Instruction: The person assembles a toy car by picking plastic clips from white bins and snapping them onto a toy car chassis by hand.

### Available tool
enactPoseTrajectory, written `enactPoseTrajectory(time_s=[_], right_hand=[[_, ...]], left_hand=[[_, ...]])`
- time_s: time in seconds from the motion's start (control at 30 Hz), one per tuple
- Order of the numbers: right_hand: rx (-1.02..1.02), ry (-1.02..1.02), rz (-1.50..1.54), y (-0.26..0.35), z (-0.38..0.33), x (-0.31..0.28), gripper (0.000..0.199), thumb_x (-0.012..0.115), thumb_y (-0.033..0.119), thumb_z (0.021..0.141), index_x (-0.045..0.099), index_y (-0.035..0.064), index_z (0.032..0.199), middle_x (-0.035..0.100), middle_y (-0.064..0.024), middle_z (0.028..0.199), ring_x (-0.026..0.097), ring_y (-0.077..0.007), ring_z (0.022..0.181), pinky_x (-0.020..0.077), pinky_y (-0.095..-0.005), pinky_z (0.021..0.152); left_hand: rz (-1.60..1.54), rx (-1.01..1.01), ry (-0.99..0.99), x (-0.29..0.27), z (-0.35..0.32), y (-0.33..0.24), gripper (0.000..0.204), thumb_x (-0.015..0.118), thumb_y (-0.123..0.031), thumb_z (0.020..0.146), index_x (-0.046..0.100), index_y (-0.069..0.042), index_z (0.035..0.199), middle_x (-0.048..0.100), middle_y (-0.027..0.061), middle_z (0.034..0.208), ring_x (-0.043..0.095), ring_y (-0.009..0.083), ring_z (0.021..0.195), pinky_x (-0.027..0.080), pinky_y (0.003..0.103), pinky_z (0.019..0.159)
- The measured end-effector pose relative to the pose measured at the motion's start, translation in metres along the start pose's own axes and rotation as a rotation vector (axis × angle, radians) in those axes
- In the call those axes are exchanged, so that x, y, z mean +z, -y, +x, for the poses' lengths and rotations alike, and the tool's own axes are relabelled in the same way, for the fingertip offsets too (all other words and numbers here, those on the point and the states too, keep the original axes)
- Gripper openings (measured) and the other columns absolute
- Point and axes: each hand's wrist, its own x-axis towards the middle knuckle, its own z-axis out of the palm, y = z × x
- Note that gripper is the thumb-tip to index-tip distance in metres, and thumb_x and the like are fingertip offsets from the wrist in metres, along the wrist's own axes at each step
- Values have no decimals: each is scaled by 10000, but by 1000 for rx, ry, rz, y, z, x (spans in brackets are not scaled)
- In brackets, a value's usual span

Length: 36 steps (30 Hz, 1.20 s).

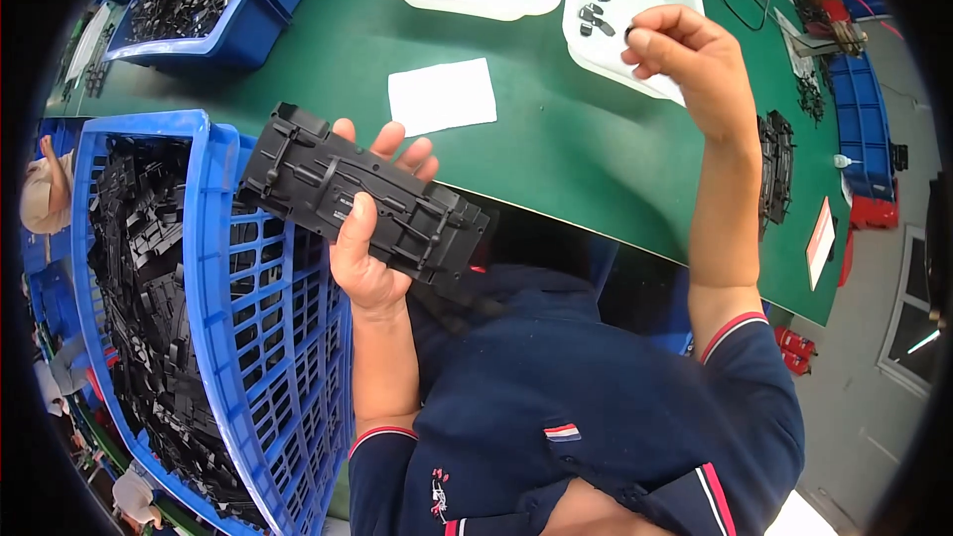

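Note:
My left hand (pixel 369 243) is closed round a long black plastic chassis-like part (pixel 362 197), thumb on its upper face and fingertips showing past the far edge. Ribs and raised bars run across that face. At the right, my right hand (pixel 690 55) is raised over the near edge of a white tub (pixel 586 50), its thumb and forefinger pinched together. A small black piece (pixel 629 32) shows between the fingertips; its kind is too small to tell. Several small black pieces (pixel 594 20) lie in that tub.
A blue slatted crate (pixel 213 268) full of black parts stands at my left. Beyond it sits a blue bin (pixel 248 15) of small black pieces. Another white tub (pixel 472 8) and a white paper sheet (pixel 442 96) are on the green table (pixel 536 154). More black parts (pixel 776 164) lie right.

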Motion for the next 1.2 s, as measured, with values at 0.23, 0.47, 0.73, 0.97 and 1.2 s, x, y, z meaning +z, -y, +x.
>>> enactPoseTrajectory(time_s=[0.23,0.47,0.73,0.97,1.2], right_hand=[[160,254,38,-25,-18,68,162,640,56,819,688,2,964,675,-46,792,610,-83,684,481,-200,635],[92,246,-153,-33,-2,105,200,613,64,816,674,-35,979,672,-76,772,606,-118,692,487,-253,629],[54,147,-385,-37,16,122,163,641,96,784,667,-21,894,681,-131,786,655,-200,720,520,-313,667],[-28,150,-468,-41,21,131,157,625,79,775,668,-19,890,684,-152,797,665,-242,719,530,-339,686],[-103,96,-546,-35,11,128,139,622,70,794,669,-10,897,681,-164,846,664,-277,758,527,-349,699]], left_hand=[[-6,-53,13,-2,5,3,638,505,-180,922,193,-91,1471,365,251,1400,434,378,1267,355,469,1075],[-95,-130,-104,-2,6,1,662,534,-215,904,209,-89,1467,267,276,1447,281,440,1350,309,495,1098],[-188,-185,-98,-14,6,5,661,507,-187,914,172,-110,1479,244,224,1480,222,402,1390,224,518,1129],[-175,-176,-120,-13,8,3,663,509,-212,916,178,-115,1482,235,212,1487,215,431,1383,220,532,1121],[-195,-196,-125,-12,4,3,670,506,-202,921,160,-116,1488,227,187,1497,207,419,1391,213,523,1125]])
